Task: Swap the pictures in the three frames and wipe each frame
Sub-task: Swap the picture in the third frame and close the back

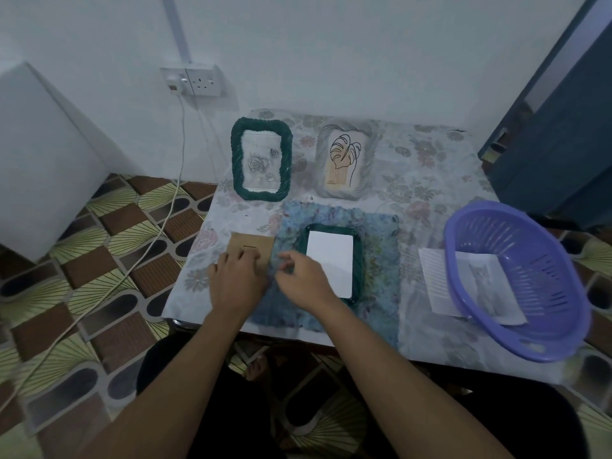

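Back off, picture loose in the face-down frame.

Lying face-down on the blue cloth point(377, 260): dark green frame point(358, 260) with a white sheet point(329, 263) sitting unclamped in its opening. Left hand point(236, 279) spread flat on the brown backing board point(251, 248) just beside it; right hand point(303, 276) with fingers pinched narrow at the frame's left edge, on what cannot be told. Risk: dragging the cloth or nudging the frame, shifting the sheet askew. Still standing behind: rose frame point(261, 159), leaf frame point(346, 160). Cat picture point(486, 283) under the purple basket point(516, 279), prone to creasing.
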`<state>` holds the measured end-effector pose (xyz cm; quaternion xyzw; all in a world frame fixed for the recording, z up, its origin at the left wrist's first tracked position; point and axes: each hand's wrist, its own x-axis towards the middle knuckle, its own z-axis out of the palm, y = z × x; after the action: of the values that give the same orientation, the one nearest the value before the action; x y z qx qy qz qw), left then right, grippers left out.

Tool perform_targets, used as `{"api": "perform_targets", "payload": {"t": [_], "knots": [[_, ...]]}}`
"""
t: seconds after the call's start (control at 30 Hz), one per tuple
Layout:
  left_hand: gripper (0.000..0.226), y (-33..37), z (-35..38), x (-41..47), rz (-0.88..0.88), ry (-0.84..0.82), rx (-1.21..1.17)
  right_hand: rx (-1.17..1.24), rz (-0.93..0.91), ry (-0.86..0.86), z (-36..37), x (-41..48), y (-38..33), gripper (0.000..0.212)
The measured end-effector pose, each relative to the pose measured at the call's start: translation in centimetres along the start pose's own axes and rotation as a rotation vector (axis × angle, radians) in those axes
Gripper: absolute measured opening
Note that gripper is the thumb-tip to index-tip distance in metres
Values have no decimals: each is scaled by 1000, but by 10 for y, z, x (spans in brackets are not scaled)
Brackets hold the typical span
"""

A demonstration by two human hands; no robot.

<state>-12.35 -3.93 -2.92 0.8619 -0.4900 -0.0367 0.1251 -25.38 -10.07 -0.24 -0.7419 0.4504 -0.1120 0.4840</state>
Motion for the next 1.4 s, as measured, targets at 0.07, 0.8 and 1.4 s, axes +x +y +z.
{"api": "perform_targets", "payload": {"t": [0.07, 0.8, 1.4], "knots": [[24, 15, 6, 0, 136, 43, -160, 83, -43, 105, -15, -5, 9, 30], [50, 77, 45, -25, -14, -50, -217, -322, 35, 330, -51, -33, 129, 45], [13, 111, 11, -25, 301, 175, -588, -274, 1, 224, -99, -46, 97, 40]]}}
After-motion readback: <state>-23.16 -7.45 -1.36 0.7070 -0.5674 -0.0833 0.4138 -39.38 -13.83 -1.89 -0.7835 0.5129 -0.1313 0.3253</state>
